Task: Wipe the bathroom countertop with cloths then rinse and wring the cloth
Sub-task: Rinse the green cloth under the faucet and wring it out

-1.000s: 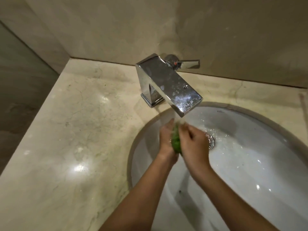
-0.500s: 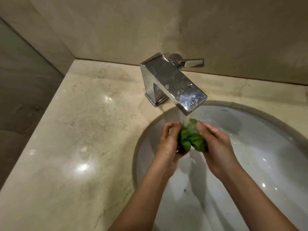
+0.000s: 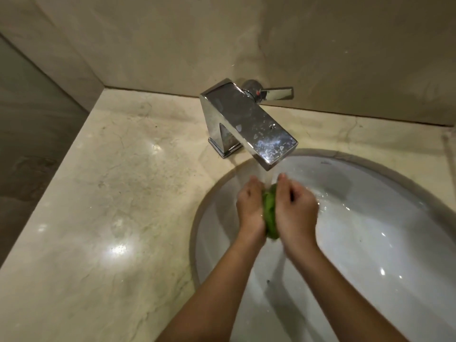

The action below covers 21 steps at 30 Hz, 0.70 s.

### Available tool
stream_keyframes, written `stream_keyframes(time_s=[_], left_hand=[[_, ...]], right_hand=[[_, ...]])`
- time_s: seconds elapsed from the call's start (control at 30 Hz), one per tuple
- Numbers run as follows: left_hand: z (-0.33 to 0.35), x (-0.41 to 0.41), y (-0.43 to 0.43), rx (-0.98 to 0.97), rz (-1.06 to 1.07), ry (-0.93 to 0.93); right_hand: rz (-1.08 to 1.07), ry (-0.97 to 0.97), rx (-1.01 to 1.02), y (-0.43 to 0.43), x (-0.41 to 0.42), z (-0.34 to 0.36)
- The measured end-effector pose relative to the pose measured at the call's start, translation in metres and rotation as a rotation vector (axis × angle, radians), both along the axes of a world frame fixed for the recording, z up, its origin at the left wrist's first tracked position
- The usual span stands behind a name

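- My left hand point(image 3: 250, 206) and right hand point(image 3: 294, 208) face palm to palm, fingers curled round the green cloth point(image 3: 270, 213) squeezed between them.
- Both forearms stretch forward, converging.

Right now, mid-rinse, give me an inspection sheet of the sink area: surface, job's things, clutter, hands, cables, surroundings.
Surface: beige marble countertop, glossy with light reflections and a few dark specks.
Job's things: green cloth, bunched up under water running from the tap; white sink, wet.
Clutter: one small dark speck in the sink, otherwise nothing seen.
Hands: left hand and right hand hold the cloth squeezed between them over the sink.
Cables: nothing seen.
Surroundings: beige wall behind; tap lever points right.
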<state>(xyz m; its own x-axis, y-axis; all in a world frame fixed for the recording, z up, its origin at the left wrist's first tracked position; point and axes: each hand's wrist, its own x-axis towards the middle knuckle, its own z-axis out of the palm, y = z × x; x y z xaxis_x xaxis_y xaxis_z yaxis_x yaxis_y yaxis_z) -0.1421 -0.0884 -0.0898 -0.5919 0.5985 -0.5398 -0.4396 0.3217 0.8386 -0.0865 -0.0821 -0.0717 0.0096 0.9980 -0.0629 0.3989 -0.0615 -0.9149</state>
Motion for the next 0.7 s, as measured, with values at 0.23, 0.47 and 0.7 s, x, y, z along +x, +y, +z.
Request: stream_keyframes(time_s=[0.23, 0.47, 0.7], left_hand=[[-0.004, 0.015, 0.000, -0.028, -0.098, -0.204], [-0.005, 0.022, -0.009, -0.014, -0.055, -0.291], [0.006, 0.012, -0.013, 0.011, -0.062, -0.123]], right_hand=[[0.022, -0.089, -0.046, 0.035, 0.002, 0.009], [-0.008, -0.093, -0.059, 0.033, 0.002, 0.001], [0.028, -0.040, -0.038, 0.019, 0.003, -0.005]])
